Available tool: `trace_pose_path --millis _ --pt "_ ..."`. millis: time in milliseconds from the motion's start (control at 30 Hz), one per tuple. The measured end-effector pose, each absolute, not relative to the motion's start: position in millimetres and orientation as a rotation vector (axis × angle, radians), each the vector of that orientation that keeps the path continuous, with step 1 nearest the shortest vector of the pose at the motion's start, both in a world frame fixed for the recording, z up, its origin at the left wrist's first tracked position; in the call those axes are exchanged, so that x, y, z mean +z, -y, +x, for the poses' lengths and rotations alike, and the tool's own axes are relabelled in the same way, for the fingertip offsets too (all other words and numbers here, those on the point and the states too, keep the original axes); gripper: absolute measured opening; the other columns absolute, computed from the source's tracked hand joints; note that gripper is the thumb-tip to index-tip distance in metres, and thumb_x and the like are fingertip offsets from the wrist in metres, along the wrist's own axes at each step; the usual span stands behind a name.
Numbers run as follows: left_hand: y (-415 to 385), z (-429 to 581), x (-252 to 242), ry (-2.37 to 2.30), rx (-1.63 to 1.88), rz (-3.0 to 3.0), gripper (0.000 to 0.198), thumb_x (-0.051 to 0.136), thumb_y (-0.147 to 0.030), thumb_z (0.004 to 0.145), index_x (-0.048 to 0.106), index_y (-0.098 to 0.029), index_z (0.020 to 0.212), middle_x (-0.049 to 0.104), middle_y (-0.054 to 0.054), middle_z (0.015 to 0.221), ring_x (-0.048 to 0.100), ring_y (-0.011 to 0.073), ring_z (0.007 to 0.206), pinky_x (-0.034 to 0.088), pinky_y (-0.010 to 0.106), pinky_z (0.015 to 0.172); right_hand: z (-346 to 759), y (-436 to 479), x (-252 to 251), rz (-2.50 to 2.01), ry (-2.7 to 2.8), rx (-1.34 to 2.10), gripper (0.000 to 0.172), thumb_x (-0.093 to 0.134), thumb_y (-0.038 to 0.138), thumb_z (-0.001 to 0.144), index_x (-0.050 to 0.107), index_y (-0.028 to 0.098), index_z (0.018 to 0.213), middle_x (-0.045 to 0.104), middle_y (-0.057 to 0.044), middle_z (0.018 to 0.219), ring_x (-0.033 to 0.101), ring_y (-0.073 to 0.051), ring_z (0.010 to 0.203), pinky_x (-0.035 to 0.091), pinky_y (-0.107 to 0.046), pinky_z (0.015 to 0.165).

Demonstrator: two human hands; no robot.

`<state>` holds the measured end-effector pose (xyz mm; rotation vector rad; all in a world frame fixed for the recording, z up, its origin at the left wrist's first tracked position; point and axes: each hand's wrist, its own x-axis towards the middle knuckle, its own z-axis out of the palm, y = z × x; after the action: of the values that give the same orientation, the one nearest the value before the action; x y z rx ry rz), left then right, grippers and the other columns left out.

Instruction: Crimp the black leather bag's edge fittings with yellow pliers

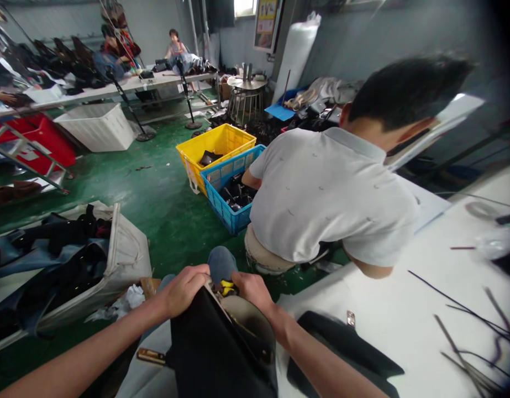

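Bag point(209, 342): smooth, black, curved edge.

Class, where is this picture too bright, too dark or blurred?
Head view: the window is blown out and the green floor shows pale glare; same view: the co-worker's hair looks smeared, the black item at bottom centre shows little detail, and the upper right corner is black.

Yellow crate point(217, 139), blue crate point(222, 205) just beside its near side, white tub point(98, 132) to its left, red bin point(45, 142) farther left, white wrapped roll point(296, 58) behind it.
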<state>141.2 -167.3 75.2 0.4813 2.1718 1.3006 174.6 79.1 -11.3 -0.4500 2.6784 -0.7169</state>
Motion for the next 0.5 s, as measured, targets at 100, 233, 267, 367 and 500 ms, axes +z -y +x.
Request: trace_pose_path --millis 100,233,267,367,500 --pt "168 141 74 -2.189 1.337 0.481 0.033 0.035 -0.029 0.111 0.044 -0.021 0.08 0.045 -0.003 0.079 0.046 0.016 0.079 0.033 0.034 0.077 178 -75 -11 -0.423 -2.649 -0.785 0.011 0.065 0.023 0.1 0.064 0.019 0.09 0.073 -0.002 0.089 0.062 -0.014 0.077 0.028 -0.031 0.067" --pt "171 141 98 -2.189 1.262 0.546 0.034 0.035 -0.033 0.114 0.048 -0.021 0.085 0.049 -0.004 0.082 0.048 0.0153 0.08 0.033 0.035 0.078 178 -78 8 -0.476 -2.839 -0.732 0.006 0.069 0.023 0.098 0.064 0.02 0.094 0.072 -0.002 0.094 0.062 -0.017 0.084 0.029 -0.033 0.071" --pt "172 141 107 -2.192 1.236 0.557 0.034 0.035 -0.033 0.114 0.048 -0.021 0.086 0.049 -0.004 0.082 0.048 0.0152 0.08 0.032 0.035 0.077 178 -80 16 -0.51 -2.898 -0.696 0.006 0.069 0.021 0.096 0.063 0.021 0.095 0.071 -0.002 0.094 0.062 -0.018 0.085 0.03 -0.033 0.072" --pt "173 138 127 -2.201 1.192 0.582 0.031 0.037 -0.032 0.114 0.047 -0.021 0.087 0.048 -0.004 0.079 0.047 0.015 0.078 0.03 0.036 0.075 175 -86 44 -0.606 -3.007 -0.63 0.009 0.069 0.017 0.095 0.062 0.022 0.094 0.067 -0.002 0.093 0.059 -0.02 0.087 0.033 -0.035 0.076" --pt "175 127 139 -2.18 1.243 0.627 0.031 0.038 -0.03 0.113 0.047 -0.021 0.086 0.046 -0.004 0.08 0.045 0.0147 0.079 0.032 0.035 0.075 168 -90 82 -0.688 -3.115 -0.522 0.01 0.069 0.016 0.096 0.066 0.022 0.104 0.066 -0.004 0.098 0.056 -0.023 0.093 0.037 -0.038 0.081"
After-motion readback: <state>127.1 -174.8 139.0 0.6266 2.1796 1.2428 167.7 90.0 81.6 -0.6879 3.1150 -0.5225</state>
